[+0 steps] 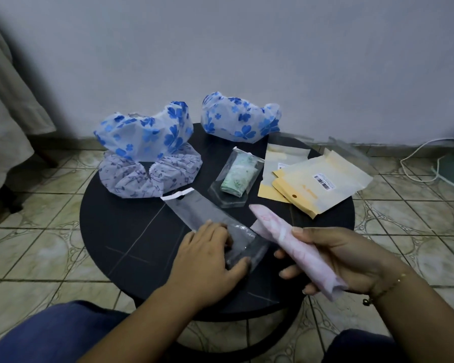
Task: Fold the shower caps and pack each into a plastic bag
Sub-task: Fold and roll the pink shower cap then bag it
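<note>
My right hand (346,260) grips a pink shower cap (281,237) folded into a long narrow roll, held above the round black table (131,237). My left hand (207,255) pinches the near open end of a clear plastic bag (207,213) lying diagonally on the table, thumb at its mouth. The roll's far tip sits just right of the bag. Two blue-flowered caps (144,132) (240,117) and a pale purple-patterned cap (152,174) lie unfolded at the back. A green cap packed in a clear bag (236,176) lies mid-table.
Yellow-and-frosted empty bags (317,182) are stacked at the table's right, one with a barcode label. A white cable (417,163) runs on the tiled floor at the right. Cloth hangs at the left (5,106). My knees are at the frame's bottom.
</note>
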